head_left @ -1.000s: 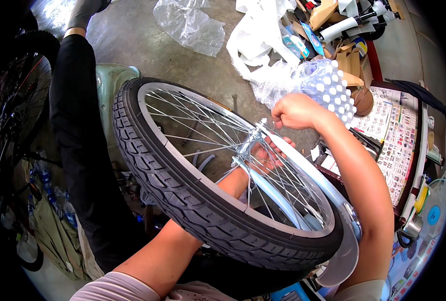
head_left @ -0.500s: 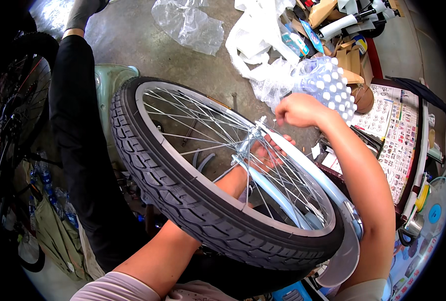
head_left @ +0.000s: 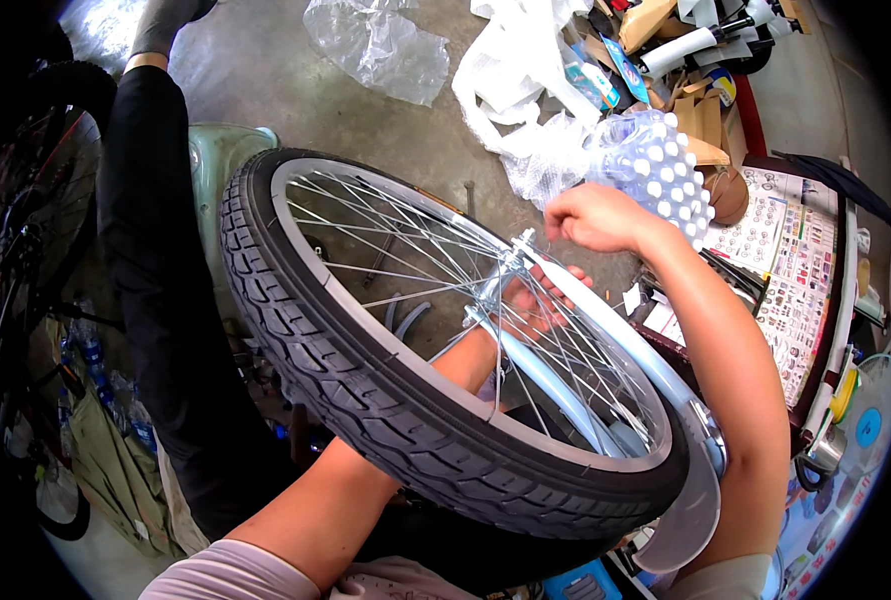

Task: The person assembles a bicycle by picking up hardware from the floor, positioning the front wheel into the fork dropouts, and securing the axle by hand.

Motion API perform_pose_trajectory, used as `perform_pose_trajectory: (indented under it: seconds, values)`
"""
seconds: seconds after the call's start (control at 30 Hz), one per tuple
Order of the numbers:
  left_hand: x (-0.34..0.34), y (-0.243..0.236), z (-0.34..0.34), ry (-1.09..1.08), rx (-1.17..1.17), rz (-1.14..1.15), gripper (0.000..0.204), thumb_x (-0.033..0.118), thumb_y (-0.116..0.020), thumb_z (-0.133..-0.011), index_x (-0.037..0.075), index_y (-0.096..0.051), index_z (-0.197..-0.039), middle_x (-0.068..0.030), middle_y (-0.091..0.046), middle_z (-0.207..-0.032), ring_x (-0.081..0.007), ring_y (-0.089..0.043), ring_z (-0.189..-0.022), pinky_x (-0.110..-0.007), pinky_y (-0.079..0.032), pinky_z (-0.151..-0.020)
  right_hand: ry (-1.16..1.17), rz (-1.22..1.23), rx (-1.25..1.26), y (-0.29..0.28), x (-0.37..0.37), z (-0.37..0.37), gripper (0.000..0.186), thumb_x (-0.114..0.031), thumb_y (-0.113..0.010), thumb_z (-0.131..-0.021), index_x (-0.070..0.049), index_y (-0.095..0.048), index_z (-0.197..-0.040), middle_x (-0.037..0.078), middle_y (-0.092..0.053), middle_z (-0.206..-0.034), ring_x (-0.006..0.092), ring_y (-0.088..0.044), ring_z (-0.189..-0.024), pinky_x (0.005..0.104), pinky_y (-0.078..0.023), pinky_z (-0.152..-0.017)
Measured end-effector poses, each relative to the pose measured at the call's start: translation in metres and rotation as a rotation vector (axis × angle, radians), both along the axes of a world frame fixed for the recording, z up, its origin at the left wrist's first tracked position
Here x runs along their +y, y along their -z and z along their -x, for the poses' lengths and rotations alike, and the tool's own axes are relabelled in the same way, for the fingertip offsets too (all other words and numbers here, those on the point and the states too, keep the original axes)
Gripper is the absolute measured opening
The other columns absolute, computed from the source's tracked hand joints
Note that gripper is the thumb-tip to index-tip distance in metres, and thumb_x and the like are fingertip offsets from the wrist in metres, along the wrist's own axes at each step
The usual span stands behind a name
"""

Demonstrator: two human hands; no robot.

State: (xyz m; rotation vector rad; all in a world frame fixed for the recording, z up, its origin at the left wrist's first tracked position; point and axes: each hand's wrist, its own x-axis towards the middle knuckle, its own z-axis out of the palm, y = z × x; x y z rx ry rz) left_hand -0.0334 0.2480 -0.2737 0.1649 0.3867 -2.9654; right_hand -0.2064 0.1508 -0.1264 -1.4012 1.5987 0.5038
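Note:
A bicycle wheel (head_left: 365,375) with a black knobby tyre and silver spokes lies tilted in front of me, fitted between the legs of a light-blue fork (head_left: 620,325). Beneath it my left arm reaches through; behind the spokes and the fork leg, my left hand (head_left: 540,300) is palm up beside the hub (head_left: 495,280), its fingers loosely stretched and partly hidden. Just right of the axle end (head_left: 523,240), my right hand (head_left: 597,218) is closed with fingers curled downward; what they pinch, if anything, is hidden. A pale mudguard (head_left: 680,525) curves below the tyre.
A pale green stool (head_left: 215,180) stands behind the tyre. Clear plastic sheeting (head_left: 380,50), a wrench (head_left: 469,196) and wrapped bottles (head_left: 655,165) lie on the floor. Cartons (head_left: 700,120) are heaped at upper right, near a paper-covered table (head_left: 790,260). Another bicycle (head_left: 50,200) stands left.
My right hand has shifted slightly up and left, its fingertips rising a little beside the axle end. The wheel, fork and left hand have hardly moved.

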Motion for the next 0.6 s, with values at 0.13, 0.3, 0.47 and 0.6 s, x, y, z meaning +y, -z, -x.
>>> perform_pose_trajectory:
  seconds: [0.13,0.3,0.47,0.6]
  values:
    - [-0.003,-0.005,-0.004,-0.105,0.114,-0.008,0.041,0.037,-0.079,-0.086,0.032,-0.061,-0.123,-0.004,-0.06,-0.138,-0.0283,-0.056,-0.132,-0.035,-0.06,-0.087,0.355,-0.043,-0.232,-0.01,-0.013,-0.012,0.03,-0.032,-0.052,-0.099,-0.008,-0.068,-0.104,0.015,-0.072,-0.096,0.0299,-0.068,-0.089,0.0434,-0.051,-0.081]
    - [-0.009,-0.023,-0.003,0.012,-0.14,0.078,0.06,0.054,-0.053,-0.1,0.003,-0.06,-0.131,-0.0092,-0.068,-0.122,-0.0158,-0.067,-0.102,-0.03,-0.055,-0.079,0.064,0.035,-0.141,-0.003,-0.007,-0.02,0.041,-0.046,-0.047,-0.103,-0.009,-0.066,-0.104,0.018,-0.07,-0.099,0.0367,-0.067,-0.092,0.0462,-0.051,-0.08]
    - [-0.024,-0.025,-0.012,-0.026,-0.101,0.044,0.059,0.053,-0.052,-0.1,0.003,-0.059,-0.131,-0.0096,-0.069,-0.121,-0.0143,-0.066,-0.093,-0.028,-0.055,-0.073,-0.068,0.114,-0.031,0.005,-0.013,-0.031,0.044,-0.05,-0.045,-0.103,-0.01,-0.062,-0.106,0.021,-0.068,-0.096,0.0419,-0.064,-0.092,0.05,-0.049,-0.078]
    - [-0.018,-0.033,-0.005,0.039,-0.201,0.031,0.057,0.051,-0.053,-0.1,0.003,-0.059,-0.13,-0.0097,-0.068,-0.121,-0.0142,-0.066,-0.092,-0.028,-0.056,-0.074,0.088,0.038,-0.092,-0.004,-0.009,-0.019,0.045,-0.05,-0.043,-0.104,-0.009,-0.061,-0.106,0.021,-0.066,-0.093,0.0423,-0.063,-0.09,0.0504,-0.049,-0.079]
